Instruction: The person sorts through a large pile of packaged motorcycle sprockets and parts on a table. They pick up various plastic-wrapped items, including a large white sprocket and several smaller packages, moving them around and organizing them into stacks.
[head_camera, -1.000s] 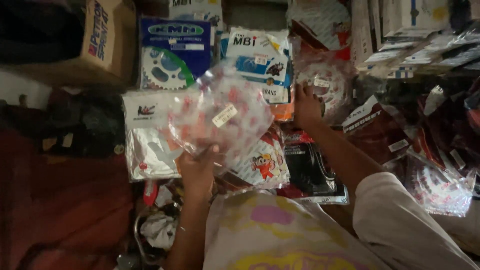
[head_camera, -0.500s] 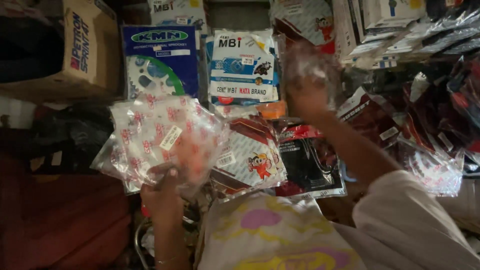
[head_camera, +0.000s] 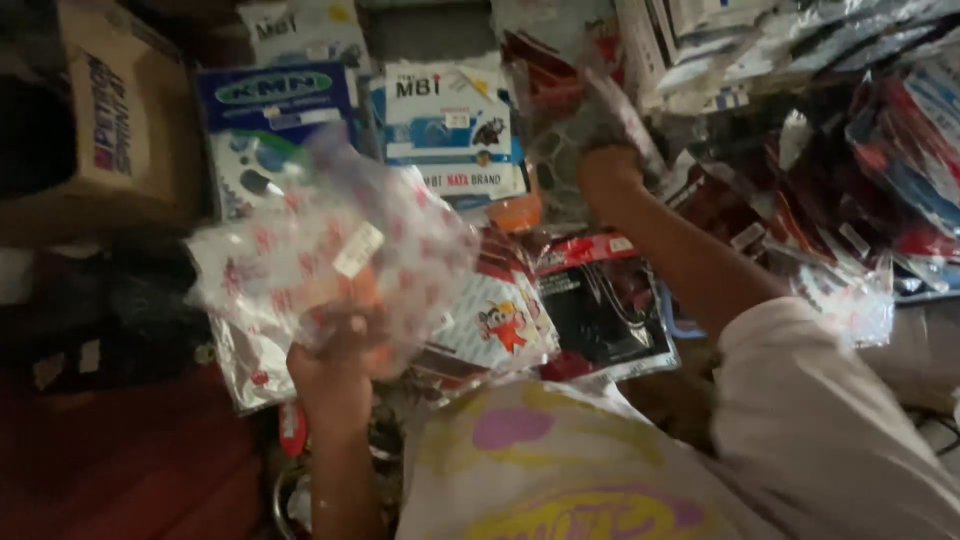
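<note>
Your left hand grips a clear red-printed packet from below, raised over the pile. Your right hand closes on a clear red-edged packet at the rack. The slick plastic could slip, the hold being narrow. Blue boxes, a cardboard box and hanging packets crowd around.

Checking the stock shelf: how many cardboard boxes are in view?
1: the brown cardboard box sits at the top left, beside the blue packet. Others may be hidden behind the packets.
</note>
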